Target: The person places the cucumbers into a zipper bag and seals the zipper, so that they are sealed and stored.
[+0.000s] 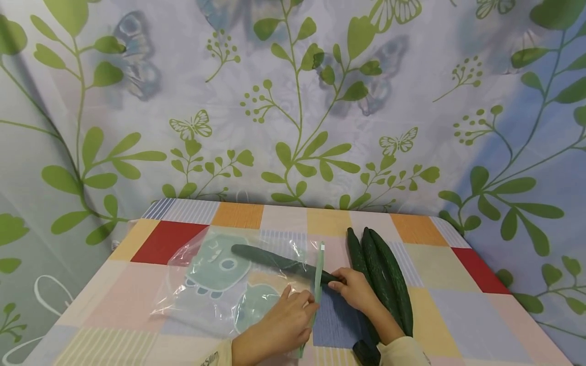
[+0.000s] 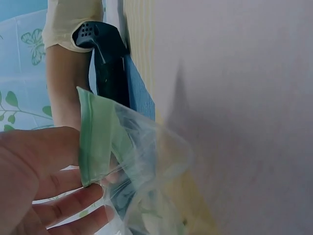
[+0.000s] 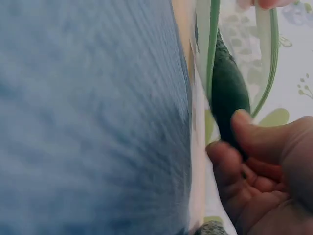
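Note:
A clear zip bag (image 1: 178,297) with pale green cartoon prints lies on the table, its green zip edge (image 1: 319,269) facing right. Most of a long dark green cucumber (image 1: 274,260) is inside it; the near end sticks out through the mouth. My right hand (image 1: 359,291) pinches that end between thumb and fingers, as the right wrist view also shows on the cucumber (image 3: 229,93). With my left hand (image 1: 284,320) I hold the lower part of the zip edge. In the left wrist view the green strip (image 2: 95,137) sits between thumb and fingers.
More cucumbers (image 1: 384,269) lie side by side to the right, partly behind my right forearm. A black device (image 1: 364,352) is at my right wrist. The table wears a patchwork cloth (image 1: 435,264), and a leaf-and-butterfly curtain (image 1: 293,101) hangs behind it.

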The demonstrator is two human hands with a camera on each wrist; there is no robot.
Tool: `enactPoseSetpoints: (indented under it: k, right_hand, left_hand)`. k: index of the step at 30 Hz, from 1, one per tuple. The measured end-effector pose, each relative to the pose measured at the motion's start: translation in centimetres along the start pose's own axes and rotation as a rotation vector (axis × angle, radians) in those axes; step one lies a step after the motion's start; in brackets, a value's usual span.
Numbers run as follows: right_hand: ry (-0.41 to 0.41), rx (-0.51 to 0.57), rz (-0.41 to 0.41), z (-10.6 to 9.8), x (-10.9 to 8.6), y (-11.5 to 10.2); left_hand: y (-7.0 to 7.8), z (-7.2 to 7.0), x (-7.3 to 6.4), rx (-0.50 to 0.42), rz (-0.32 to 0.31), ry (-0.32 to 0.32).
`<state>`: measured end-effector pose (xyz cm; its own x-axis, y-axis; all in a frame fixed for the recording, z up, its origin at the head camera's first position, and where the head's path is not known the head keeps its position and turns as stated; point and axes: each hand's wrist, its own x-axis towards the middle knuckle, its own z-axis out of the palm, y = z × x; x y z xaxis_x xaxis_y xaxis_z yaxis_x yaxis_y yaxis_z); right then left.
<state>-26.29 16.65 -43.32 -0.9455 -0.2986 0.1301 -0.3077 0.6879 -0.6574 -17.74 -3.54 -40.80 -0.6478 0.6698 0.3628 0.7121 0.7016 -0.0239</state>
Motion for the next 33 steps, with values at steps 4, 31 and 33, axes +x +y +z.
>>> enactPoseSetpoints:
  k: [4, 31, 33]
  right_hand:
    - [-0.049, 0.237, 0.046, -0.1, 0.0, 0.2]
    - [-0.024, 0.403, 0.107, -0.6, 1.9, -3.9]
    - [-0.072, 0.392, 0.092, -0.7, 1.6, -4.0]
  left_hand:
    - [-0.1, -0.1, 0.1, 0.015, 0.004, -0.001]
    - [-0.8, -0.6, 0.0, -0.038, -0.011, -0.014]
    - [-0.9, -0.7, 0.0, -0.077, -0.044, -0.007]
